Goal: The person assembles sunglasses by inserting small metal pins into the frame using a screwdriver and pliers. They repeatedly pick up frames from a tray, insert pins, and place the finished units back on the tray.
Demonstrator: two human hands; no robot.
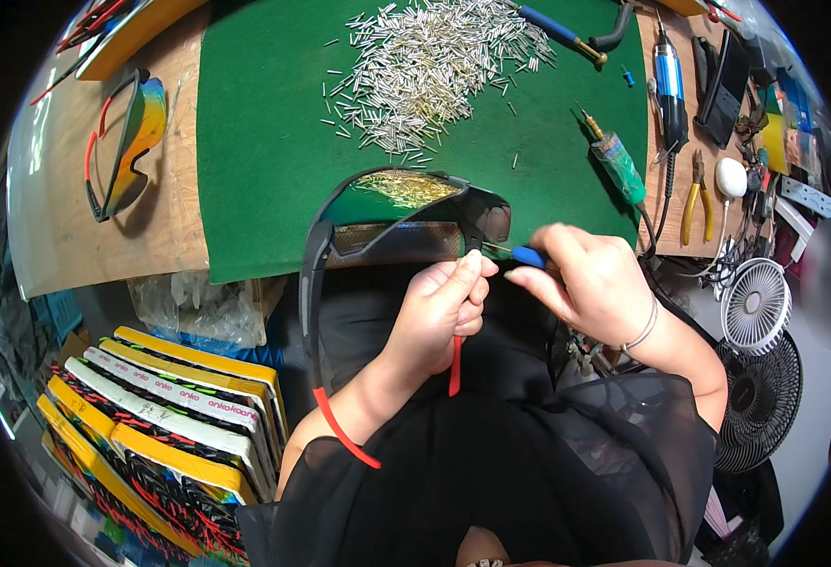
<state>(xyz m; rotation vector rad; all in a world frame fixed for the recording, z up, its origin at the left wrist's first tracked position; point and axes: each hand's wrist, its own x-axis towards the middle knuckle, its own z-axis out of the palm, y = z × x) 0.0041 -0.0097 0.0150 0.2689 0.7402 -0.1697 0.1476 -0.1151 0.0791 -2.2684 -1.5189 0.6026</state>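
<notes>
A pair of black wraparound sunglasses [318, 269] with a mirrored lens and red temple tips is held at the near edge of the green mat [264, 142]. My left hand [439, 317] is closed around the temple by one hinge; that temple's red tip pokes out below my fingers. My right hand [599, 288], slightly blurred, grips a screwdriver [531, 256] by its blue handle. Its thin shaft points left at the hinge; whether the tip sits in a screw is too small to tell. Small metal pins [425, 80] lie in a loose pile farther up the mat.
Another pair of sunglasses [132, 142] rests on the wood at left. To the right are a green-handled tool [617, 168], a blue corded tool [668, 80], yellow pliers [696, 200] and a phone [724, 94]. Trays of sunglasses [184, 397] stand lower left; a white fan [755, 300] lower right.
</notes>
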